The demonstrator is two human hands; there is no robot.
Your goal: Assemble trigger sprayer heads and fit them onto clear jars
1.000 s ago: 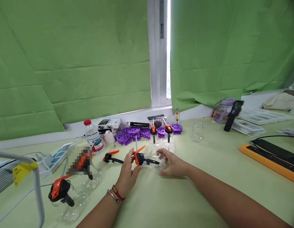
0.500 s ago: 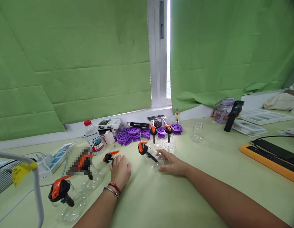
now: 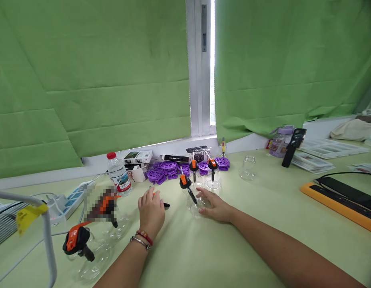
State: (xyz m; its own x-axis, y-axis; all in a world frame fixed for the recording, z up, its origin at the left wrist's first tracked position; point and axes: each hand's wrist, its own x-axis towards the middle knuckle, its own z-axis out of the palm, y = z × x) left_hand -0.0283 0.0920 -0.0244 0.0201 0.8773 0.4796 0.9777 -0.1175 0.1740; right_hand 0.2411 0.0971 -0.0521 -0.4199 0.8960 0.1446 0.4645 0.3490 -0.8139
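Note:
My left hand (image 3: 151, 209) is closed over an orange-and-black lid, mostly hidden by the fingers; its black tip (image 3: 166, 205) sticks out on the right. My right hand (image 3: 214, 206) curls round the right side of a clear glass (image 3: 194, 208). An orange-and-black lid (image 3: 185, 182) with a pale straw tops that glass, its black tube reaching down inside. Just behind stand two more clear glasses with similar lids (image 3: 212, 164). To the left of my left hand are two further lidded glasses, the nearer one (image 3: 95, 260) in front of a partly blurred one (image 3: 118, 228).
Purple plastic reels (image 3: 168, 168) and small boxes (image 3: 138, 157) line the windowsill side, beside a red-capped water bottle (image 3: 119, 174). A bare glass (image 3: 248, 170) stands to the right. A power strip (image 3: 73, 200) and white tube frame (image 3: 49, 240) are left; an orange-edged case (image 3: 335, 206) lies right.
My left hand has gathered in the lid that lay by its fingertips, and the black tip now points right. The glass at my right hand has straightened, its lid shifting right and up.

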